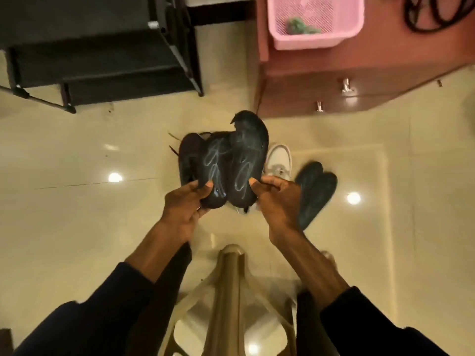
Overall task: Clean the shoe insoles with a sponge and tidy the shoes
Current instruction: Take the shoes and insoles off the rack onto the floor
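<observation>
1. The shoe rack (102, 55) stands far beyond the left grip, up and to its left. It is probably where the tidied shoes go.
2. The left hand (183, 204) has thumb and fingers clamped on the heel end of the left insole (216, 163), which is held in the air above the floor (77, 201). The insole's long axis runs from the grip straight away from the person, toe end farthest. A dark shoe (187, 158) lies just beyond and below this grip.
3. The right hand (276, 199) pinches the heel end of the right insole (248, 150) the same way. This insole touches its partner along one edge, and its toe points away towards the cabinet. Both marked faces are turned up, probably so they can be inspected before wiping.
4. A white shoe (279, 160) sits on the floor just beyond the right grip.
5. Two more insoles (314, 191) lie on the floor to the right of that grip.
6. The pink basket (308, 42) is well beyond it and holds something green (299, 27), possibly the sponge.
</observation>
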`<state>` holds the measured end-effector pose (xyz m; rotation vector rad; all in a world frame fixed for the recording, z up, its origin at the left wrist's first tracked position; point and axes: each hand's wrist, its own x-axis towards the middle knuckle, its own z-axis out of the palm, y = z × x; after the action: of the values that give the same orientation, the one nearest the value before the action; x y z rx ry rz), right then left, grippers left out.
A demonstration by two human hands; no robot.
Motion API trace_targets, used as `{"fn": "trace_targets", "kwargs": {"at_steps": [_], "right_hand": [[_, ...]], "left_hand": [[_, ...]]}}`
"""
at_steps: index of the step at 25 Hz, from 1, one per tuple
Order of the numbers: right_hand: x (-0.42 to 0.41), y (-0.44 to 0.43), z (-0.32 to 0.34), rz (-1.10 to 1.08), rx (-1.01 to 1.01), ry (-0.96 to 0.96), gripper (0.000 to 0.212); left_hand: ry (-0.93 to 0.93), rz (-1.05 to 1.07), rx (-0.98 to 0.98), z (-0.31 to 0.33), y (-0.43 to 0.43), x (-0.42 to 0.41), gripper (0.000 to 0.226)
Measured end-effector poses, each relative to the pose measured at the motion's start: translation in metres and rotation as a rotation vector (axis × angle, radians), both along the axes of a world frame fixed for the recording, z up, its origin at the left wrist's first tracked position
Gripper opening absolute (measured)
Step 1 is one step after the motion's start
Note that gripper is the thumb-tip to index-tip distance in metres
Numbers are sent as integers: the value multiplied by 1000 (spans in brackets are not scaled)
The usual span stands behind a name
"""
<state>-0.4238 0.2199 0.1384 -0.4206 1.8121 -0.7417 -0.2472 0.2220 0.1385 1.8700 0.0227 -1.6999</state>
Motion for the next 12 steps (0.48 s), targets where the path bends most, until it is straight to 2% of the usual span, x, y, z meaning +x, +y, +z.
{"fn": "trace_targets", "kwargs": {"at_steps": [3,8,12], "right_hand": [[-65,57,-21,-116,54,0,9],[-165,139,-59,-304,174,50,4],[-229,180,-95,-445,241,69,14]], "left_hand": [[17,-131,33,-27,33,-70,19],[29,-328,122,-75,80,-189,29],[33,-457,158,-116,105,-268,32]]}}
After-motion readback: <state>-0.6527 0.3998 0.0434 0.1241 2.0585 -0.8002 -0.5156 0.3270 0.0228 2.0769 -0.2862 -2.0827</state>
